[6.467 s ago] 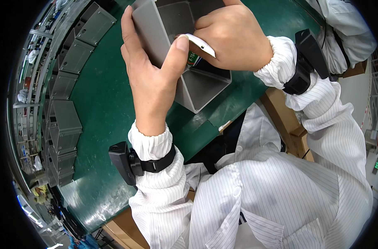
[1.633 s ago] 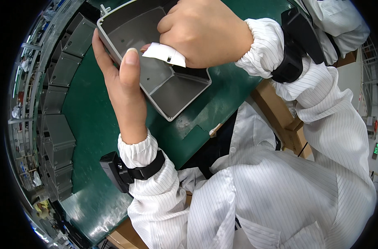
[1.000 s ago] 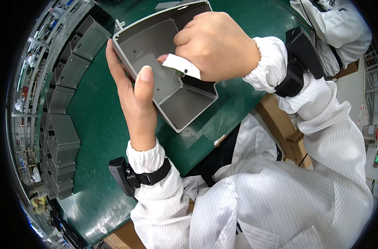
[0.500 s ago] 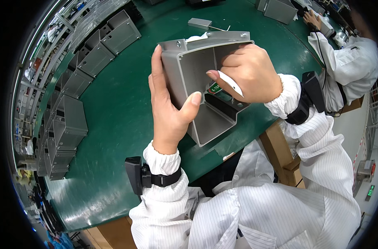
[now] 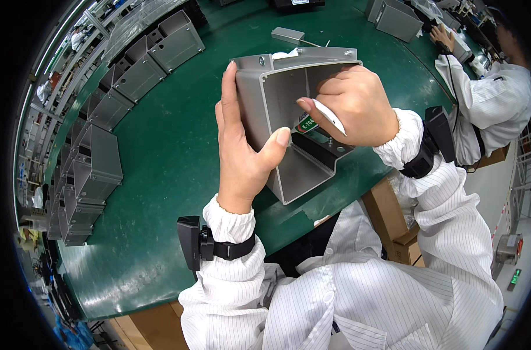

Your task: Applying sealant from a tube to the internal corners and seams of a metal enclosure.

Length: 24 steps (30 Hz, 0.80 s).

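A grey metal housing (image 5: 251,111), open toward me, is held tilted over the green table. My left hand (image 5: 242,154) grips its left wall, fingers along the outside and thumb over the front edge. My right hand (image 5: 356,105) reaches into the opening, closed around a squeeze tube (image 5: 306,123) with a green and white label. The tube's white flat end sticks out past my thumb, while its nozzle is hidden inside the housing. A bolted flange (image 5: 312,55) runs along the housing's top, with a bit of white material on it.
Several similar grey housings (image 5: 99,157) line the table's left side. Beyond the held one lies a small grey block (image 5: 287,35) with a thin rod. More housings (image 5: 397,20) stand far right, near a co-worker in white (image 5: 487,99). A cardboard box (image 5: 388,210) sits below the table edge.
The view has shifted slightly, so the housing and both hands appear a little farther right. My grip on the housing and on the tube looks the same.
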### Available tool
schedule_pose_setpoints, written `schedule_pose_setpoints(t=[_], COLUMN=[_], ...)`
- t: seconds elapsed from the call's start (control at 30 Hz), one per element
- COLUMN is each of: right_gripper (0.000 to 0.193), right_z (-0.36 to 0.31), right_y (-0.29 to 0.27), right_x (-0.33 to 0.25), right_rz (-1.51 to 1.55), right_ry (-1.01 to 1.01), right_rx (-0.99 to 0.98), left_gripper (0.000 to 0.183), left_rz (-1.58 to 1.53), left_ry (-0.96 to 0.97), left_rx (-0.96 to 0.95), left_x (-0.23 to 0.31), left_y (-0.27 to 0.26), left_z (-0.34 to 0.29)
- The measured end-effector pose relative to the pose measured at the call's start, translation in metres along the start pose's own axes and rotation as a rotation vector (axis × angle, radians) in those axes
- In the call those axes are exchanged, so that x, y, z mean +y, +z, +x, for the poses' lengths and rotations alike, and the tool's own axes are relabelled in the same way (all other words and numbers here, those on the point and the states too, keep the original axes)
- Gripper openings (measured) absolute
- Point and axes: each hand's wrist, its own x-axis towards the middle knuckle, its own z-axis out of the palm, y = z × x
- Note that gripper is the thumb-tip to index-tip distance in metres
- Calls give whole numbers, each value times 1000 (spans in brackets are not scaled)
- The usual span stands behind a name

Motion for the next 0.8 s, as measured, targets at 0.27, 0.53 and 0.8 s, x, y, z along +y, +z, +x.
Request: schedule_pose_setpoints(t=[0.27,0.53,0.8], right_gripper=[22,23,30], right_z=[0,1,0], right_y=[1,2,3], right_x=[1,2,1], right_rz=[1,-4,62], right_ry=[-12,-28,-13], right_rx=[16,34,42], left_gripper=[99,99,97], left_rz=[-1,39,1], left_ry=[-8,19,17], left_rx=[1,10,20], left_x=[0,0,0], left_y=[0,0,0], left_z=[1,1,1])
